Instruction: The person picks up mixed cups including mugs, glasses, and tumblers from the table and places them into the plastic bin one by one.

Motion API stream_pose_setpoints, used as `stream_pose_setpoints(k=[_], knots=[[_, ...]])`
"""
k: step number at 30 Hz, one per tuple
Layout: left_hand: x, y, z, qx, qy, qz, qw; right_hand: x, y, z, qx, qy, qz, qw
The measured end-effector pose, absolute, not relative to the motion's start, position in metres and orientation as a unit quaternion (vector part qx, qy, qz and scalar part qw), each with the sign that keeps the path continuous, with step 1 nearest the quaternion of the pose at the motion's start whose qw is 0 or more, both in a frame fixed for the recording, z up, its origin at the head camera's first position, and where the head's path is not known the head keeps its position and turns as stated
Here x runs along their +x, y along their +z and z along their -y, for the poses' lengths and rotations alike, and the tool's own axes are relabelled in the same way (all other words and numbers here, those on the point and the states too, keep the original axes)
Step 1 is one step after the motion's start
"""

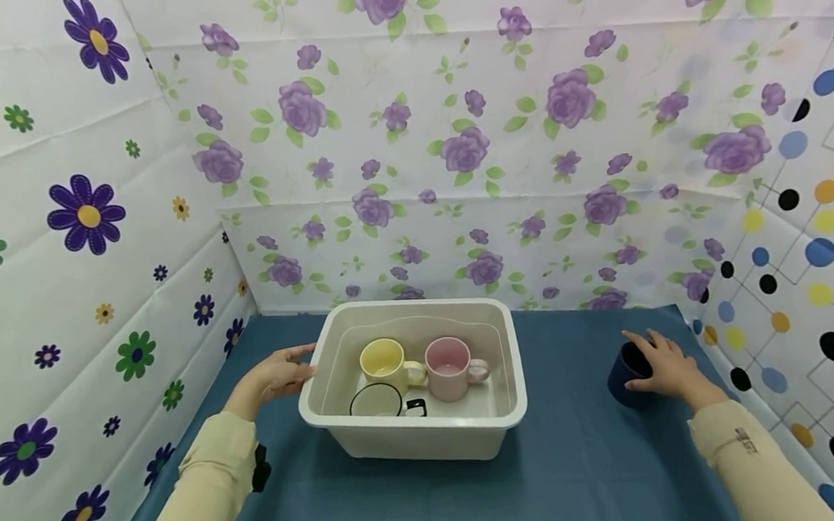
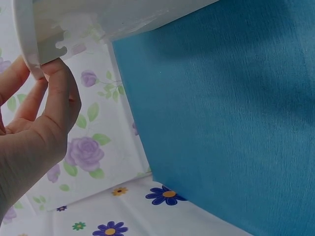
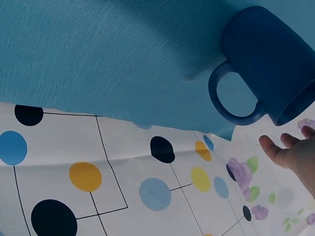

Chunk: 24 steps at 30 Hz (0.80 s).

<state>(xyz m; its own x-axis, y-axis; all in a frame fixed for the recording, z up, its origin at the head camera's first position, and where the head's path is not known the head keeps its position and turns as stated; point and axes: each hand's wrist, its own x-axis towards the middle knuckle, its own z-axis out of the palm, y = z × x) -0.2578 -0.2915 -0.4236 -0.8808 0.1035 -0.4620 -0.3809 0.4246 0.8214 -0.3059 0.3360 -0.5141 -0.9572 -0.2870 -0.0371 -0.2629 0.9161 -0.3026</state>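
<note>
A white plastic tub [image 1: 428, 435] stands on the blue tabletop. My left hand [image 1: 280, 374] holds its left rim; the left wrist view shows fingers curled at the rim's edge [image 2: 30, 54]. Inside the tub are a yellow mug [image 1: 382, 364], a pink mug [image 1: 449, 374] and a pale mug with a black rim [image 1: 375, 402], its lower part hidden by the tub's front wall. To the right, a dark blue mug [image 1: 624, 385] stands upright. Over its mouth my right hand [image 1: 670, 368] has its fingers spread; in the right wrist view the visible fingertips [image 3: 268, 145] are apart from the mug.
Flowered sheeting [image 1: 412, 173] rises behind the blue tabletop [image 1: 573, 474]. More patterned sheeting closes off the left side [image 1: 76, 313] and the dotted right side [image 1: 807, 308]. Bare tabletop lies between the tub and the blue mug.
</note>
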Motion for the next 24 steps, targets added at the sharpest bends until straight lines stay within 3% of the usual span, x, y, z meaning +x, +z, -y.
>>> stream_pose_setpoints(k=[13, 24], knots=[[-0.259, -0.422, 0.29, -0.093, 0.516, -0.819, 0.235, -0.314, -0.513, -0.331, -0.082, -0.158, -0.976, 0.13], [-0.259, -0.421, 0.29, -0.092, 0.516, -0.819, 0.235, -0.321, -0.513, -0.336, -0.115, -0.137, -0.979, 0.098]])
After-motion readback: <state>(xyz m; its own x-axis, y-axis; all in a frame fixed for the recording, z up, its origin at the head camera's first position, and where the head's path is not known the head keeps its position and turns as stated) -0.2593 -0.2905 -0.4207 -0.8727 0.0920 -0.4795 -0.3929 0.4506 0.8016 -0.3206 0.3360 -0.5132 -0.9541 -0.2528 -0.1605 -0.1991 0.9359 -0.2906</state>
